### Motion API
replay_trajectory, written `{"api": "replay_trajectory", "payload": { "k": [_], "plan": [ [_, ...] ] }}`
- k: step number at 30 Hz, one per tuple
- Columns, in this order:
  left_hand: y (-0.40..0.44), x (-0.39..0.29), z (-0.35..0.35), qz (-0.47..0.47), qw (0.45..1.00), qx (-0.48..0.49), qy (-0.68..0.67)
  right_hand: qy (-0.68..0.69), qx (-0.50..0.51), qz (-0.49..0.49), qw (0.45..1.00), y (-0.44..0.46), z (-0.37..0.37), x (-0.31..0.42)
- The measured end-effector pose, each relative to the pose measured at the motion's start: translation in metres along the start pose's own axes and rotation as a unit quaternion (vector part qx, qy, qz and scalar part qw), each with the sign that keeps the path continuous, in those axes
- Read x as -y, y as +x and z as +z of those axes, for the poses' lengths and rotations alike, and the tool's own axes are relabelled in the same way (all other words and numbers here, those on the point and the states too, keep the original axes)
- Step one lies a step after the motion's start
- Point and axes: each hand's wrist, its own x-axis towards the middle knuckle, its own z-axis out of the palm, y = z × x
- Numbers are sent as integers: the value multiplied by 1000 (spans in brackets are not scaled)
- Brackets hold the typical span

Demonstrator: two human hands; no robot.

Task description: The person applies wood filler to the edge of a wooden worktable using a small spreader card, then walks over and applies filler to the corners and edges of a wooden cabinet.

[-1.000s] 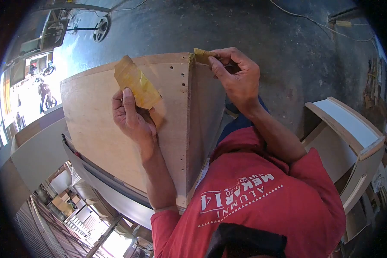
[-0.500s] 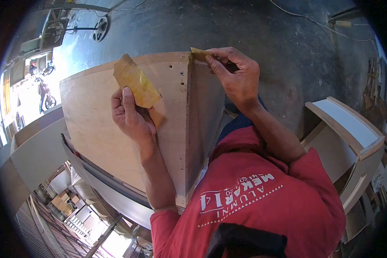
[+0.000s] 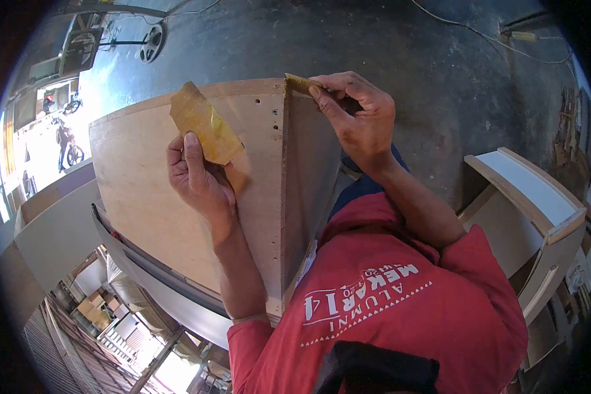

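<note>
My left hand [image 3: 200, 177] is closed on a flat, yellow-brown piece [image 3: 207, 130] with a glossy yellow smear on its face, the thumb on top. It is held up over the pale plywood panel [image 3: 177, 197] of a large box-like cabinet. Between thumb and fingers, my right hand [image 3: 361, 118] pinches a small, thin yellowish spreader [image 3: 299, 83]. Its end lies at the far top corner of the cabinet's edge [image 3: 284, 164], where a little yellow stuff shows. Several dark holes run along the panel beside that edge. My right fingertips partly hide the spreader.
To the right stands a wooden frame with a white panel [image 3: 512, 169]. Long grey-white boards [image 3: 52, 243] lie at the left. A wheel-like metal part [image 3: 152, 43] and a cable [image 3: 466, 33] are on the dark floor [image 3: 295, 39].
The spreader in my right hand has turned slightly and its tip has come against the corner. My left hand keeps its hold on the yellow-brown piece. The view has shifted a little.
</note>
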Motion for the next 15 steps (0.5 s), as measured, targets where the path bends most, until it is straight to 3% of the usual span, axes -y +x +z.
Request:
{"api": "replay_trajectory", "payload": {
  "k": [8,15],
  "plan": [
    [0,0,-9,-11,999,42,20,21,5,-10,1000,0,0,3],
    [0,-1,-5,-3,999,24,22,12,-2,-59,998,-2,2,-4]
  ]
}}
